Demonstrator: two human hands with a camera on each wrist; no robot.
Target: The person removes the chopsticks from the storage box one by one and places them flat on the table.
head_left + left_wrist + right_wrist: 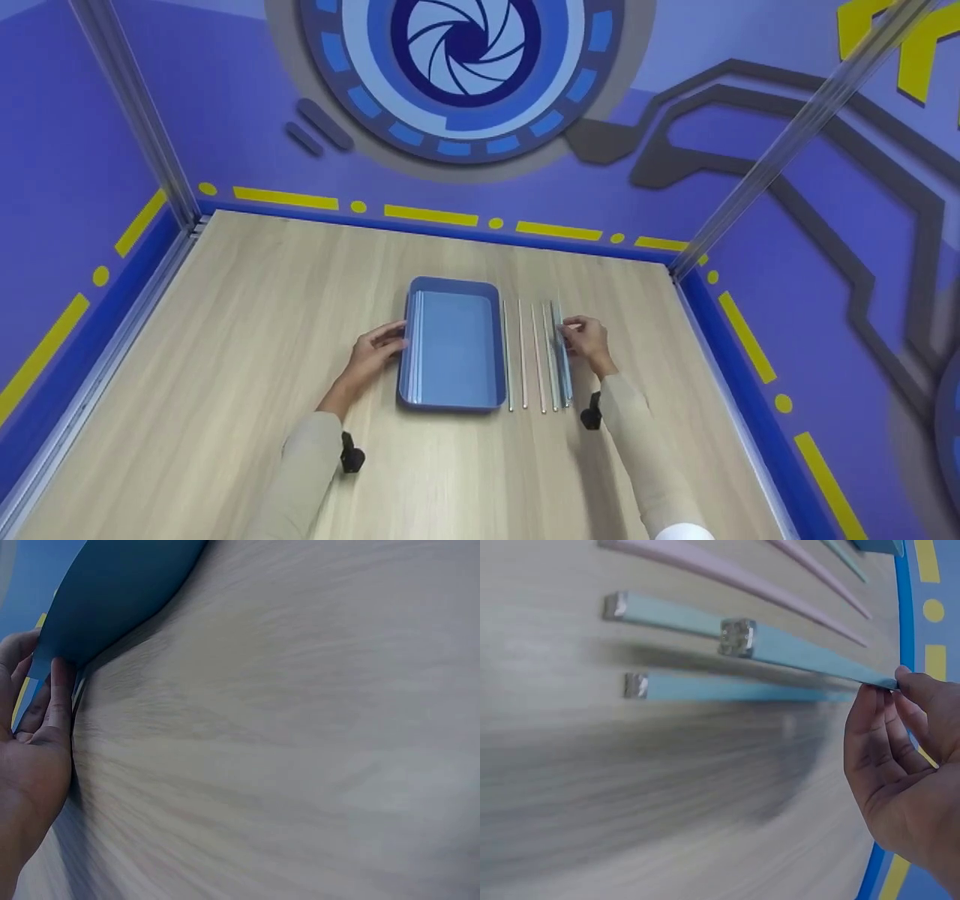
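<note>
The wood-grained table (255, 360) spreads under both hands. Between them I have the tray (461, 352), smooth, blue, round-cornered; my left hand (371, 352) touches its wall, though I can't tell if it pinches the rim. Fingertips together, my right hand (589, 341) pinches a tapered blue stick (817, 658), silvery-ended. I judge this as picking up; next calls for steady clearance over the loose sticks (523, 360) just left.

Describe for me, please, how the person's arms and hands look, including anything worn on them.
The left hand and right hand are ungloved. The left sleeve and right sleeve are beige and long, with something white near the right one's elbow end. A small black device shows at each wrist.
</note>
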